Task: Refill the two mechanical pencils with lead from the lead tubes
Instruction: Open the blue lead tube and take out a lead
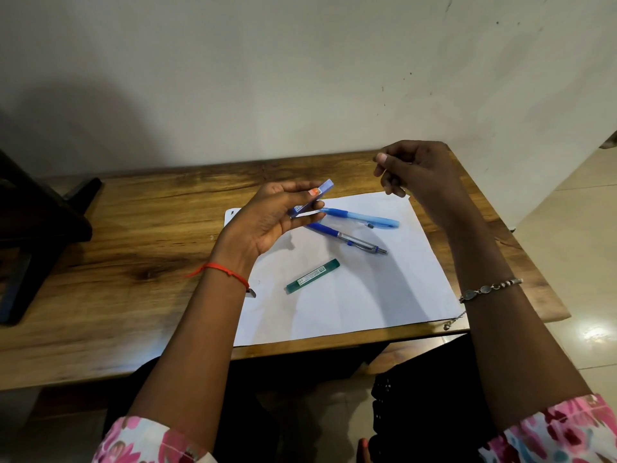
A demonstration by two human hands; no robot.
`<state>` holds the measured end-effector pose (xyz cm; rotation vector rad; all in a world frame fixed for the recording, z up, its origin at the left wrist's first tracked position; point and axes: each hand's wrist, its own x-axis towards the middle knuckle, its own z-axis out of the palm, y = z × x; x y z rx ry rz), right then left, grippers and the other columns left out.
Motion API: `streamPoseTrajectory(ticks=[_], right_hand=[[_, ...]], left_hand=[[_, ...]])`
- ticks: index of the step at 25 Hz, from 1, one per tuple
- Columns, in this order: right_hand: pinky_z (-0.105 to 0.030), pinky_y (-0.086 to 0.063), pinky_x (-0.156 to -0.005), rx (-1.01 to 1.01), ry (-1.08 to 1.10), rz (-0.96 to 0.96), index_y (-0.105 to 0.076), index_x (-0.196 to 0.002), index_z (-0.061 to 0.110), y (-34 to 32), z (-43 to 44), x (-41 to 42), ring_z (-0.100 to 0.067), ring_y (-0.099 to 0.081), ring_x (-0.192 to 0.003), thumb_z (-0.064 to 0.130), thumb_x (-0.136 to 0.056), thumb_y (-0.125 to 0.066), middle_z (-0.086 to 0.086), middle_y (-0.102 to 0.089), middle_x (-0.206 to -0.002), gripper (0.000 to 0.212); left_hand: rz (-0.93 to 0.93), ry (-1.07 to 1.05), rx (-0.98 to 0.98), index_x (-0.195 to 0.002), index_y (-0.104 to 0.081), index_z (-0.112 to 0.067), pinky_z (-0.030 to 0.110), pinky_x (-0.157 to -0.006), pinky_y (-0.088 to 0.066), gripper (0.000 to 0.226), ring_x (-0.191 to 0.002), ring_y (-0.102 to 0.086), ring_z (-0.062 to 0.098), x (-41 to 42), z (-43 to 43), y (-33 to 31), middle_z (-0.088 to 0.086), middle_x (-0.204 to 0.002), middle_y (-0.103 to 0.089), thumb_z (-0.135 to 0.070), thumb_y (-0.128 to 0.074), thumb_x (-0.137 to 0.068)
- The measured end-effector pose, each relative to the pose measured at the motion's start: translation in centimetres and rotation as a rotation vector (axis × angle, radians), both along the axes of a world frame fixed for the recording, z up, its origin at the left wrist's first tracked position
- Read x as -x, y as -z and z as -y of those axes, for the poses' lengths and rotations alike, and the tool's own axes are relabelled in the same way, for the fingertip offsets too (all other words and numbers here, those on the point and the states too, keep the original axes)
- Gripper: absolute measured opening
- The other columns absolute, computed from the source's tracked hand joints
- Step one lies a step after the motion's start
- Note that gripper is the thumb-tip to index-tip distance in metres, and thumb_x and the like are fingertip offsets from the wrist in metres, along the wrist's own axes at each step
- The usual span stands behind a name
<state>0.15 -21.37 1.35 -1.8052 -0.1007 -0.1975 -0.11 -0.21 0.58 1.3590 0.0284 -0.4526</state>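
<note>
A white sheet of paper (pixel 367 295) lies on the wooden bench (pixel 133 228), and everything else sits in relation to it. The left grip (pixel 267 225) is raised over the sheet's far left corner, palm turned towards the camera. It clasps a pale blue lead tube (pixel 322 190) between the thumb and the fingertips. The tube is tilted, with its upper end pointing away to the right, and it is clear of the paper.

The right grip (pixel 414 168) hovers above the sheet's far right corner. Its fingers are curled in and the thumb tip is pressed against the forefinger. I cannot tell whether anything is pinched there.

Two mechanical pencils lie on the far half of the sheet. The light blue pencil (pixel 364 218) lies nearly crosswise. Just nearer than it, the dark blue pencil with a silver barrel (pixel 347 237) slants towards the near right. Their left ends come close together beside the left fingertips, and their right ends spread apart. A green lead tube (pixel 313 276) lies flat near the sheet's middle, to the near left of the pencils and apart from them.

A red thread (pixel 223 270) circles the left wrist and a metal bracelet (pixel 490 289) the right forearm. A dark object (pixel 33 228) stands well left of the sheet.
</note>
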Motion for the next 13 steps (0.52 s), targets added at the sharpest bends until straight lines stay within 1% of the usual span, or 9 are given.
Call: streamPoseTrajectory(ticks=[2, 4, 7, 10, 11, 13], right_hand=[[-0.016, -0.034, -0.040, -0.011, 0.018, 0.007, -0.062, -0.089, -0.003, -0.1, 0.2, 0.0, -0.008, -0.049, -0.041, 0.003, -0.091, -0.054, -0.011, -0.058, -0.067, 0.010], [-0.017, -0.035, -0.041, 0.024, 0.002, -0.005, -0.062, -0.087, -0.003, -0.2, 0.2, 0.1, -0.009, -0.049, -0.042, 0.004, -0.090, -0.056, -0.010, -0.059, -0.068, 0.010], [-0.018, -0.035, -0.042, 0.037, -0.059, -0.019, -0.062, -0.089, -0.011, -0.1, -0.2, 0.1, -0.011, -0.049, -0.043, 0.003, -0.089, -0.057, -0.012, -0.059, -0.068, 0.015], [-0.018, -0.036, -0.041, 0.061, -0.102, -0.032, -0.063, -0.091, -0.011, -0.1, -0.6, 0.2, -0.010, -0.051, -0.043, 0.002, -0.089, -0.057, -0.013, -0.059, -0.067, 0.014], [-0.018, -0.037, -0.041, 0.074, -0.111, -0.037, -0.063, -0.092, -0.010, -0.1, -0.8, 0.3, -0.009, -0.051, -0.043, 0.001, -0.088, -0.057, -0.013, -0.059, -0.067, 0.014], [-0.017, -0.038, -0.041, 0.091, -0.118, -0.042, -0.063, -0.094, -0.012, -0.1, -0.9, 0.3, -0.008, -0.051, -0.043, 0.001, -0.088, -0.057, -0.012, -0.059, -0.067, 0.015]], left_hand=[[0.004, 0.017, 0.036, -0.094, -0.066, -0.005, 0.021, -0.065, -0.057, 0.014, -0.062, -0.065, 0.006, 0.1, -0.1, -0.2, 0.001, -0.091, -0.072, -0.002, -0.053, -0.087], [0.013, 0.028, 0.048, -0.093, -0.067, -0.006, 0.021, -0.067, -0.057, 0.015, -0.063, -0.065, 0.006, 0.2, 0.0, -0.4, -0.003, -0.087, -0.074, -0.002, -0.054, -0.086], [0.040, 0.040, 0.039, -0.090, -0.067, -0.006, 0.022, -0.067, -0.058, 0.015, -0.063, -0.065, 0.006, 0.3, 0.1, -0.4, 0.000, -0.087, -0.072, -0.001, -0.054, -0.086], [0.058, 0.058, 0.002, -0.096, -0.066, -0.003, 0.021, -0.066, -0.058, 0.016, -0.064, -0.065, 0.006, 0.3, 0.3, -0.3, 0.005, -0.095, -0.068, 0.000, -0.054, -0.086], [0.058, 0.060, -0.008, -0.097, -0.066, -0.003, 0.021, -0.066, -0.058, 0.016, -0.064, -0.065, 0.006, 0.3, 0.3, -0.3, 0.005, -0.095, -0.069, 0.000, -0.054, -0.086], [0.053, 0.061, -0.021, -0.096, -0.067, -0.003, 0.022, -0.066, -0.058, 0.016, -0.064, -0.065, 0.006, 0.4, 0.4, -0.2, -0.001, -0.089, -0.073, 0.000, -0.055, -0.086]])
